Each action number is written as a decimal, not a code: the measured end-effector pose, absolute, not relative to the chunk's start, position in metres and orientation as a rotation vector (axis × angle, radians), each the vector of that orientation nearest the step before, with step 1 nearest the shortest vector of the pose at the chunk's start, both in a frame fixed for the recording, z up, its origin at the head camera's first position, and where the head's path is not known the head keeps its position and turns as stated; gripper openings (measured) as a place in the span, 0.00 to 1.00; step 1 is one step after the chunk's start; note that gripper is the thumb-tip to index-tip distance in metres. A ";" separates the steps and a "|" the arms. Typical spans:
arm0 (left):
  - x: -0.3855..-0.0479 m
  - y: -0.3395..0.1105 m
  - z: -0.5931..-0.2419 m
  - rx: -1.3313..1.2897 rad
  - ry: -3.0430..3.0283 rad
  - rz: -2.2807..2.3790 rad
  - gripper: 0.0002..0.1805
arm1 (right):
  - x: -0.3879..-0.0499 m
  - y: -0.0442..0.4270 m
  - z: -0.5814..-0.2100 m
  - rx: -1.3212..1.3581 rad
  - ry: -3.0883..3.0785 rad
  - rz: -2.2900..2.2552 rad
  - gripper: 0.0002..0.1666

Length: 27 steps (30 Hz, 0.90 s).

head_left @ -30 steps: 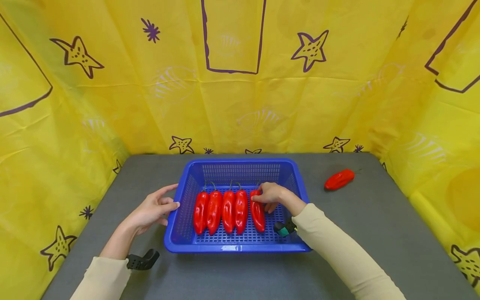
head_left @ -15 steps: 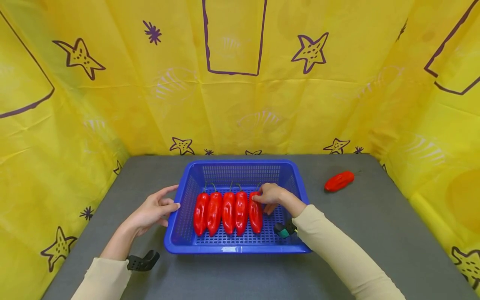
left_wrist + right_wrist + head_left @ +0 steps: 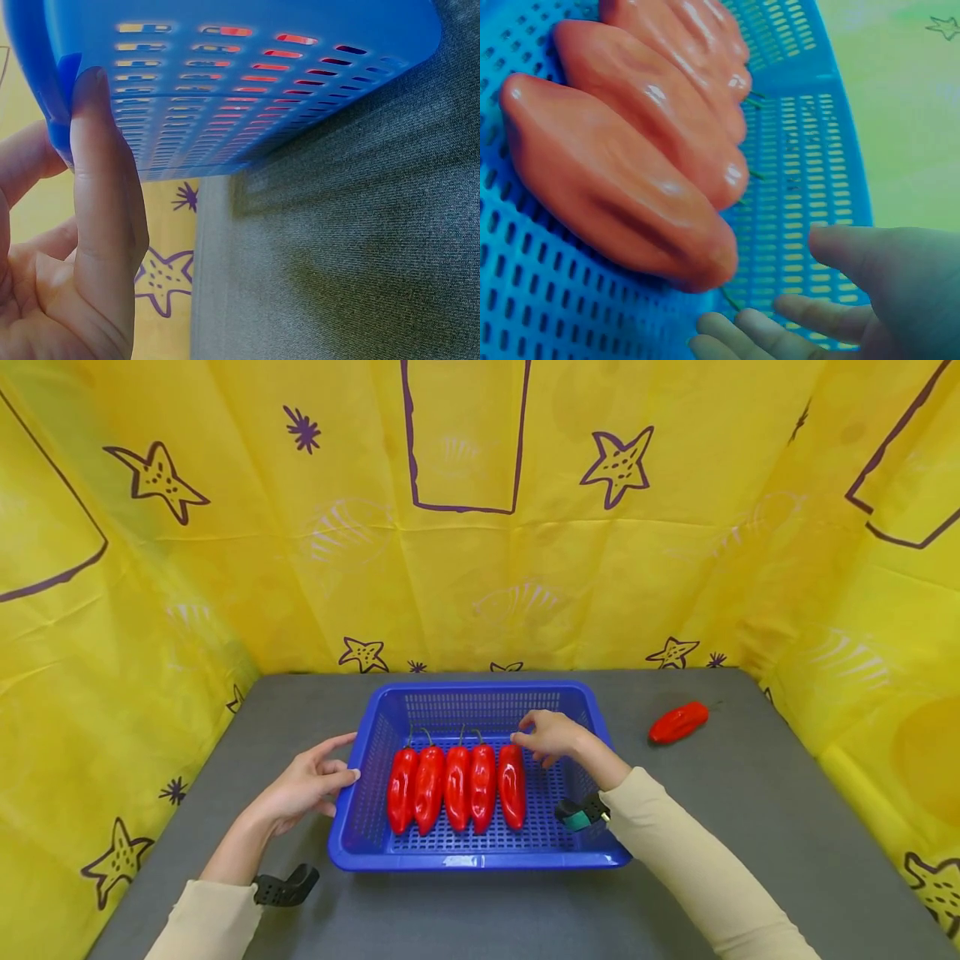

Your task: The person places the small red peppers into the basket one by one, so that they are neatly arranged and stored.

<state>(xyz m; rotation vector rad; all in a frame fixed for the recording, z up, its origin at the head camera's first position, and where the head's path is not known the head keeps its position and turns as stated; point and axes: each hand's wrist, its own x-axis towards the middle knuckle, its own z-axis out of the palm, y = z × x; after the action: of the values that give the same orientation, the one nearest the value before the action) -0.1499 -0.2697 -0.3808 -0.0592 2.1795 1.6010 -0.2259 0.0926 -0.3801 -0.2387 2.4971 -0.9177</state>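
My left hand (image 3: 306, 787) holds the left rim of a blue plastic basket (image 3: 480, 861). In the left wrist view, fingers (image 3: 105, 187) lie against the rim's outer side. Several glossy red peppers stand side by side inside, stems pointing away from me. The rightmost pepper (image 3: 512, 789) is slightly apart from the others. Just above its stem end hovers my right hand (image 3: 553, 735), its fingers spread and holding nothing. In the right wrist view, a gap shows between those fingers and the pepper (image 3: 622, 187).
One more red pepper (image 3: 678, 723) lies on the grey tabletop (image 3: 697, 810), right of the basket. A yellow patterned cloth (image 3: 465, 585) hangs behind and at both sides. The basket's right part shows bare slotted floor.
The rightmost pepper shifted slightly left and straightened beside the others. My right hand then released it and rose up and to the right. My left hand stayed on the rim.
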 end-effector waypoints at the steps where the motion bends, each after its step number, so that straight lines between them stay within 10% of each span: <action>1: -0.150 -0.269 -0.380 -0.050 2.181 1.601 0.41 | -0.226 0.095 -0.378 -0.242 2.501 -0.930 0.28; 27: -0.149 -0.269 -0.381 -0.048 2.178 1.614 0.41 | -0.235 0.164 -0.347 -0.334 2.673 -1.338 0.24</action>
<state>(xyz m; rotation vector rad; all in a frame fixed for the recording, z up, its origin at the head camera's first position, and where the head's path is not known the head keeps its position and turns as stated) -0.1486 -0.2695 -0.3814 -0.0483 2.1780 1.6140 -0.2354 0.1637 -0.3468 -0.3337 2.6726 -1.3380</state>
